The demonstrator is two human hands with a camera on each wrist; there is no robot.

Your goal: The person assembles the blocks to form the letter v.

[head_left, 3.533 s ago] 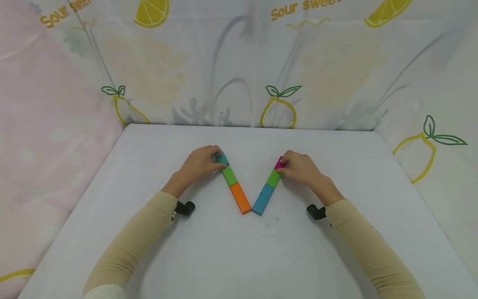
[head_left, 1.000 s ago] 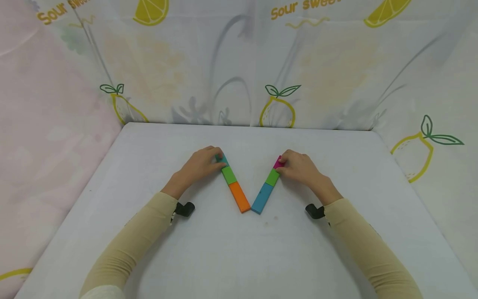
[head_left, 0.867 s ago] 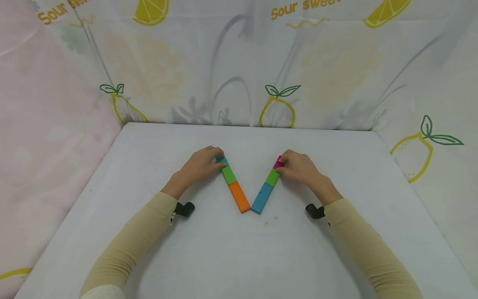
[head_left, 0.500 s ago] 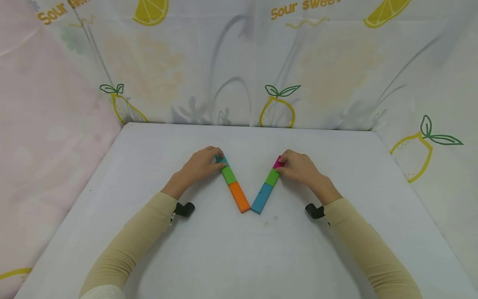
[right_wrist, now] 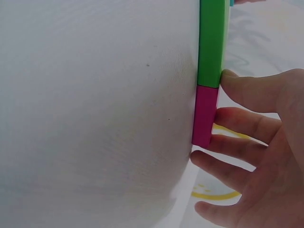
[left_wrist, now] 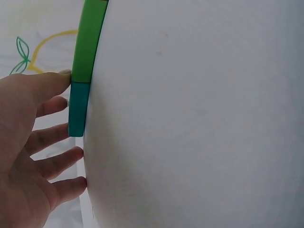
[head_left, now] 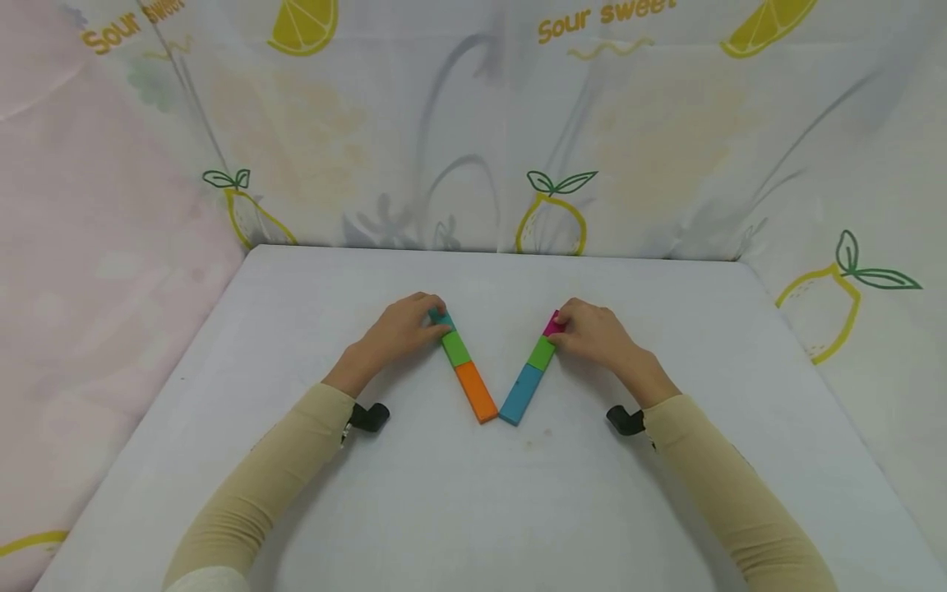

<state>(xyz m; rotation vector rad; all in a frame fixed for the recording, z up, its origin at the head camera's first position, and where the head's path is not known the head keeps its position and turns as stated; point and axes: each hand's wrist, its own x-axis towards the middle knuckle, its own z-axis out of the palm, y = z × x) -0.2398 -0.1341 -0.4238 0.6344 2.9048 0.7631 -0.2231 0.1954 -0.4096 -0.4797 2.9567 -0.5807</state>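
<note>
Two rows of flat coloured blocks form a V on the white table. Its left arm runs from a teal block point(head_left: 442, 320) through a green block point(head_left: 456, 349) to a longer orange block point(head_left: 477, 392). The right arm has a magenta block point(head_left: 552, 324), another green block point(head_left: 541, 353) and a longer blue block point(head_left: 521, 395). My left hand point(head_left: 403, 329) rests its thumb and fingertips on the teal block, near its join with the green. My right hand point(head_left: 595, 333) touches the magenta block likewise, its thumb at the green join. Outer fingers of both hands spread beyond the block ends.
The white table point(head_left: 473, 510) extends around the blocks. Behind it hangs a pale curtain point(head_left: 651, 140) with lemon prints, and pinkish cloth point(head_left: 103, 271) covers the left side. Black wrist pieces point(head_left: 370, 417) stick out from both sleeves close over the table.
</note>
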